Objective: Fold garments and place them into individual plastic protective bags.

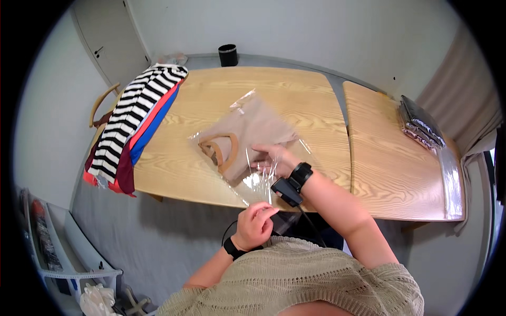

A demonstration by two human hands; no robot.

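A clear plastic bag [259,181] lies slantwise on the wooden table, its near corner at the front edge. Inside is a folded beige-pink garment [253,118] with a tan-trimmed neckline at its left end. My right hand [279,159] reaches over from the right, its fingers apart and stretched out against the garment; whether it is under the plastic film I cannot tell. Close to my body, my left hand [255,224] pinches the bag's near edge between thumb and fingers. Glare hides part of the film between both hands.
Striped, red and blue garments [129,116] are piled at the table's left end, over a chair [103,102]. On the right table [390,158] lie a stack of bagged dark clothes [420,122] and flat clear bags [451,181]. A black bin [228,55] stands behind; a grey rack [58,226] is lower left.
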